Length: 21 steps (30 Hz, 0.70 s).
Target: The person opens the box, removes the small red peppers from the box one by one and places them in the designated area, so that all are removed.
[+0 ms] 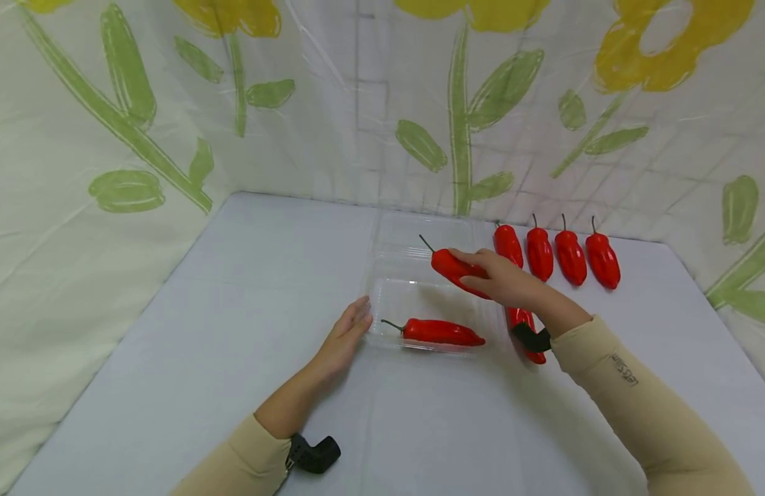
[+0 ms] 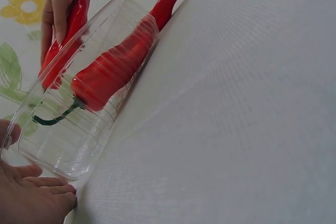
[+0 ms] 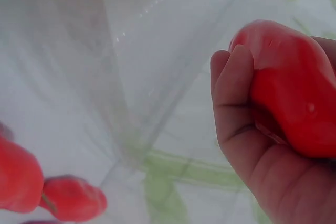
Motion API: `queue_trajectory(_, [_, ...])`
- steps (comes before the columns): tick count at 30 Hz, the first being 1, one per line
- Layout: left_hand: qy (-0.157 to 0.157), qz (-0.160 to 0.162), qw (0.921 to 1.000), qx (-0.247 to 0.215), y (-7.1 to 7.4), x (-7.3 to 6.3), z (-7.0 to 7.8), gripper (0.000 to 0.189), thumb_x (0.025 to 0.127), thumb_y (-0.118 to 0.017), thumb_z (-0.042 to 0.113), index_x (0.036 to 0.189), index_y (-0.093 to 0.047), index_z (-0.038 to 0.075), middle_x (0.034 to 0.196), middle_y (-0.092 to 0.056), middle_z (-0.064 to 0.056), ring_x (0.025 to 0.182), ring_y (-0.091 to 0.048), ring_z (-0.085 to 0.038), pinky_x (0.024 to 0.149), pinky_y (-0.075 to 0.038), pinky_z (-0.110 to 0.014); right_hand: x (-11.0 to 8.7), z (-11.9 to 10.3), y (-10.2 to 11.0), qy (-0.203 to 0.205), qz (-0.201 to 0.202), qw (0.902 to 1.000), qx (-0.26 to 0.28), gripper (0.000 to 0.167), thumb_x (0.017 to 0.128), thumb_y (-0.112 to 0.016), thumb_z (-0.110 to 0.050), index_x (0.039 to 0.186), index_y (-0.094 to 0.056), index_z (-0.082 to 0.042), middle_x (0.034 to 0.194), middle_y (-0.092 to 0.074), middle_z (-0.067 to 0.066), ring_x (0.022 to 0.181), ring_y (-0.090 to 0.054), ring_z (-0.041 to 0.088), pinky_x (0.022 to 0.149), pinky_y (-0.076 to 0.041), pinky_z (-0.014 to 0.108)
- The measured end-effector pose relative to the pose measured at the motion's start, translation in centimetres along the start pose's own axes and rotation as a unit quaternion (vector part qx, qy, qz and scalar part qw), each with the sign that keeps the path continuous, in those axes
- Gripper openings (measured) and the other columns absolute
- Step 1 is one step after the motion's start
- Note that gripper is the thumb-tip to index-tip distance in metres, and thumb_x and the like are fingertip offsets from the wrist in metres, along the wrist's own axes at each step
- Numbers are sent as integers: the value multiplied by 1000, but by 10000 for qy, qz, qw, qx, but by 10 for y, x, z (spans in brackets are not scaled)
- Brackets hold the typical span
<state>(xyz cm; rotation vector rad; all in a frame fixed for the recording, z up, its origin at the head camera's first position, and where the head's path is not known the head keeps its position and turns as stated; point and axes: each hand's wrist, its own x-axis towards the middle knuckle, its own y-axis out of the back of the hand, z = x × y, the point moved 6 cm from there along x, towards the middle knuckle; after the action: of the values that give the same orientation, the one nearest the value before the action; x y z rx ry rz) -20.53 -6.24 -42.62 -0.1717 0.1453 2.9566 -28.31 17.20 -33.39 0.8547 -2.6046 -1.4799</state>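
A clear plastic box with its lid laid open stands on the table. Along its near side lies a red pepper with a green stem, its tip over the right rim. My left hand rests against the box's left end, fingers fairly straight at the wall and rim in the left wrist view. Above the box, my right hand grips a second red pepper, its stem pointing to the far left. In the right wrist view the fingers curl round this pepper's glossy body.
Several more red peppers lie in a row at the back right, stems toward the wall. Another pepper lies right of the box, partly hidden under my right wrist. Behind the table hangs a flower-patterned sheet.
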Motion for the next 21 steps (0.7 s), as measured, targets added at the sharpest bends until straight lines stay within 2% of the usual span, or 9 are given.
queue_trajectory(10, [46,12,10000,-21,0,1,-1,51,99,-39,17,145,-24,0,152,-24,-21,142,-20,-34,115,-17,-49,-35,38,12,-531,377,9964,548,67,93,-54,-31,149,-19,-26,139,-36,20,123,-34,37,85,-52,44])
queue_trajectory(16, [26,9,10000,-59,0,1,-2,51,99,-39,17,145,-24,1,152,-23,-21,142,-20,-34,115,-17,-49,-50,57,11,-667,561,9926,844,68,95,-51,-32,150,-12,-27,141,-32,22,126,-31,40,88,-51,48])
queue_trajectory(21, [19,-30,10000,-65,0,1,-2,52,99,-39,18,145,-23,1,152,-24,-22,142,-20,-35,115,-17,-49,-61,67,13,-737,775,9903,884,67,96,-49,-30,150,-11,-23,143,-30,24,127,-29,42,88,-50,52])
